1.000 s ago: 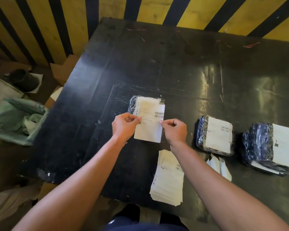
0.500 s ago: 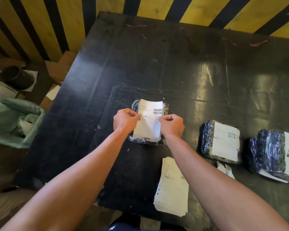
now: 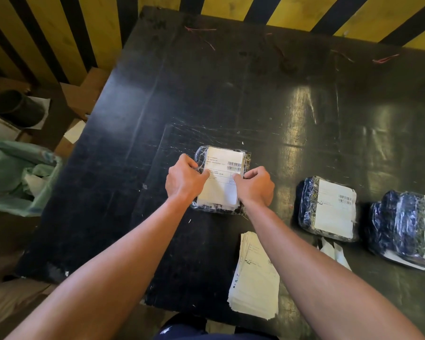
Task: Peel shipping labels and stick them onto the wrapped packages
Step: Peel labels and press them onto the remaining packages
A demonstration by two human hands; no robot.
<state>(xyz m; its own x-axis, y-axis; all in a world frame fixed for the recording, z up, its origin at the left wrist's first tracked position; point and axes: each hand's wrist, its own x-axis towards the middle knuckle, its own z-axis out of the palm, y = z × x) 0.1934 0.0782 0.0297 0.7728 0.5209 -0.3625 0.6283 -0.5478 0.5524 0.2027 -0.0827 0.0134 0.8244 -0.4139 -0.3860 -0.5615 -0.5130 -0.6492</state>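
Shipping label, white with a barcode at its upper right, is laid flat on top of a wrapped package near the middle of the black table. The label's left edge is pressed by the thumb of the left hand, whose fingers are curled around the package's left side. Its right edge is pressed by the thumb of the right hand, with the fingers curled over the package's right side. Nearer the person than this package, a stack of labels is seen at the table's front edge. To the right of the package, two labelled packages are set side by side. Left of the table, a green bag is seen on the floor.
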